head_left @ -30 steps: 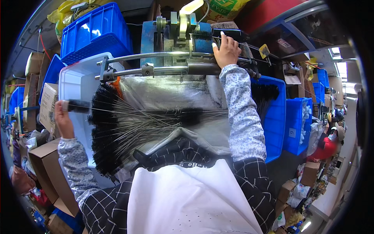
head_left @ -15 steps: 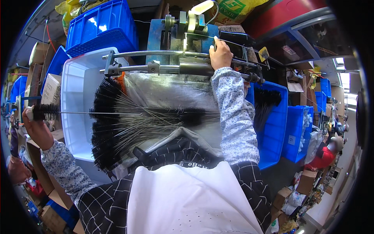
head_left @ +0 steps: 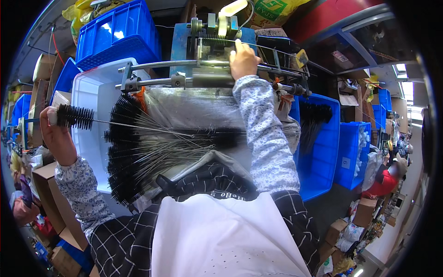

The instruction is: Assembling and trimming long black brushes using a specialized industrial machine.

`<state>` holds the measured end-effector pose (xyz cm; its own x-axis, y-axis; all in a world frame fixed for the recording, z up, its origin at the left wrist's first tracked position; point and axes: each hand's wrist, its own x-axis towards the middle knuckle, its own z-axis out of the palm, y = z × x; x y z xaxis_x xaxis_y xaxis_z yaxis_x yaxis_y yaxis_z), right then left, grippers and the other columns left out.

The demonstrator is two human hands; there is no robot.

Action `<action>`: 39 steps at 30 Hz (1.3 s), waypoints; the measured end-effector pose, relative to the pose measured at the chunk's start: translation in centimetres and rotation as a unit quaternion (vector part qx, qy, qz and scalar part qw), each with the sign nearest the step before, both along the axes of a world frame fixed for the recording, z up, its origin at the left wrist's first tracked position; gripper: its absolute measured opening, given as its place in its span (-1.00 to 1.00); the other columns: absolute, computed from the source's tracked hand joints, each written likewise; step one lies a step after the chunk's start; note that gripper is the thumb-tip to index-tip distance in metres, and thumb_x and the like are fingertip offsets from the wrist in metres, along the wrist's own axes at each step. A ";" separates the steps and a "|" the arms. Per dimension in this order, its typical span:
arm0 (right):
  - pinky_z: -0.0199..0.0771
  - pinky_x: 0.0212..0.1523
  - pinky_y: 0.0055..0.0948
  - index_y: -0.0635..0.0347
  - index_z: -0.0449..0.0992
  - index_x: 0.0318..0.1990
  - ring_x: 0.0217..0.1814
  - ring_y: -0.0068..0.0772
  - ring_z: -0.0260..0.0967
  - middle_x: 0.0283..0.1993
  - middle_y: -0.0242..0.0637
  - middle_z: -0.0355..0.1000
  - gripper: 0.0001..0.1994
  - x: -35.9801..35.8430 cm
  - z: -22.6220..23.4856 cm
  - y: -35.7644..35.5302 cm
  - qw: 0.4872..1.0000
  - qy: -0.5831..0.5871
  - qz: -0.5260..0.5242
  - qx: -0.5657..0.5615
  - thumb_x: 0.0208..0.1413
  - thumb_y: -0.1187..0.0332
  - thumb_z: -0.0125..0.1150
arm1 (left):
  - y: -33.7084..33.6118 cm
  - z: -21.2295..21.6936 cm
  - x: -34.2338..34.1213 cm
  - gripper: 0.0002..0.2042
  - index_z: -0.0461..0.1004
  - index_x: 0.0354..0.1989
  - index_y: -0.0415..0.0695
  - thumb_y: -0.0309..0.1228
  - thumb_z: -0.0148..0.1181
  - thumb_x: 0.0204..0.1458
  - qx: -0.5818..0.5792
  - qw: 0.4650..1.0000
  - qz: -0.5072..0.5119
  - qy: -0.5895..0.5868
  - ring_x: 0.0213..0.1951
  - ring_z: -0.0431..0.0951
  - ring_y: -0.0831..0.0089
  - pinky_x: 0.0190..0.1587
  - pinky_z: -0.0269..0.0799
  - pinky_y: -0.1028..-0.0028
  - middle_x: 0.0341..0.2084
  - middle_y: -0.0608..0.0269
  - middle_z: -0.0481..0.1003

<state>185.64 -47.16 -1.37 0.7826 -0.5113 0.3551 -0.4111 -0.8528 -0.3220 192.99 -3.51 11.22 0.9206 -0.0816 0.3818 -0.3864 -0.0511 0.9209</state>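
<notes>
My left hand [head_left: 59, 137] pinches the tip end of a black-bristled bottle brush [head_left: 76, 117]. Its twisted wire stem slants right over a fanned pile of similar brushes [head_left: 124, 152] on my lap, their bristle ends to the left. At the machine [head_left: 184, 48], my right hand [head_left: 244, 61] rests over the sliding metal block [head_left: 211, 76], with curled fingers at the wire stem of another brush [head_left: 215, 39]. That brush lies across the machine under its wheel [head_left: 224, 27], its stem running right. My right palm and part of the block are hidden.
Two steel rails [head_left: 159, 64] cross in front of me. A white tub [head_left: 85, 138] stands left, a blue crate [head_left: 117, 34] behind it. To the right, a blue bin [head_left: 323, 152] holds more brushes, beside another blue bin [head_left: 353, 157]. A person in red [head_left: 383, 180] sits far right.
My right hand and the sliding block have moved left along the rails, baring bristles under the wheel. My left hand has moved right and up with its brush.
</notes>
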 end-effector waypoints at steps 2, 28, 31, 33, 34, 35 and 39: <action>0.21 -0.16 -0.20 0.11 0.35 -0.07 -0.10 -0.26 0.28 -0.14 -0.25 0.34 -0.63 -1.0 -0.1 -1.8 1.000 0.010 -0.004 0.008 -0.12 0.34 0.07 | 0.4 -0.1 0.0 -0.81 0.27 -0.22 -0.17 -0.33 -0.11 0.09 0.003 1.000 0.008 0.000 -0.34 0.35 0.63 -0.28 0.29 0.64 -0.37 0.33 0.34; 0.29 -0.13 -0.50 0.30 0.22 0.00 -0.19 -0.41 0.29 -0.19 -0.17 0.33 -0.65 -10.1 10.6 2.5 0.831 0.207 0.440 0.271 0.11 0.29 -0.12 | -13.5 -2.1 -3.2 -0.87 0.19 -0.26 -0.18 -0.40 -0.12 0.09 0.064 0.907 -0.361 0.206 -0.29 0.41 0.52 -0.25 0.42 0.50 -0.37 0.27 0.33; 0.32 -0.25 -0.44 0.28 0.22 -0.02 -0.33 -0.41 0.31 -0.36 -0.18 0.35 -0.64 -8.9 9.3 8.9 0.757 0.192 0.392 0.486 0.13 0.21 -0.17 | -14.7 -2.5 -5.1 -0.85 0.17 -0.27 -0.20 -0.39 -0.11 0.08 0.118 0.857 -0.447 0.230 -0.31 0.36 0.58 -0.28 0.41 0.51 -0.39 0.29 0.29; 0.33 -0.30 -0.43 0.26 0.28 -0.06 -0.38 -0.37 0.33 -0.41 -0.12 0.36 -0.67 -8.6 8.5 9.3 0.774 0.142 0.423 0.448 0.14 0.22 -0.19 | -13.2 -2.4 -4.6 -0.86 0.16 -0.24 -0.20 -0.42 -0.14 0.08 0.138 0.832 -0.458 0.281 -0.40 0.41 0.55 -0.36 0.39 0.58 -0.42 0.25 0.34; 0.33 -0.31 -0.43 0.27 0.33 -0.10 -0.39 -0.29 0.35 -0.39 -0.08 0.37 -0.70 -8.1 7.9 8.2 0.844 0.088 0.403 0.343 0.11 0.27 -0.15 | -11.6 -2.0 -3.4 -0.87 0.16 -0.22 -0.20 -0.47 -0.16 0.08 0.162 0.823 -0.460 0.291 -0.40 0.42 0.51 -0.38 0.39 0.59 -0.43 0.22 0.35; 0.32 -0.33 -0.35 0.25 0.36 -0.13 -0.39 -0.20 0.34 -0.36 -0.11 0.39 -0.74 -7.1 7.2 6.4 0.931 0.073 0.314 0.169 0.06 0.34 -0.10 | -10.1 -2.2 -2.4 -0.85 0.15 -0.17 -0.18 -0.47 -0.20 0.08 0.223 0.840 -0.414 0.269 -0.43 0.42 0.51 -0.44 0.39 0.57 -0.42 0.20 0.37; 0.24 -0.32 -0.34 -0.04 0.46 -0.23 -0.36 -0.29 0.25 -0.44 -0.38 0.38 -0.81 -3.4 3.5 -2.3 0.995 0.022 0.011 -0.100 -0.02 0.31 -0.01 | -4.6 -5.0 1.0 -0.81 0.16 -0.19 -0.18 -0.41 -0.09 0.04 0.440 0.871 -0.201 0.091 -0.49 0.37 0.49 -0.43 0.33 0.51 -0.55 0.16 0.35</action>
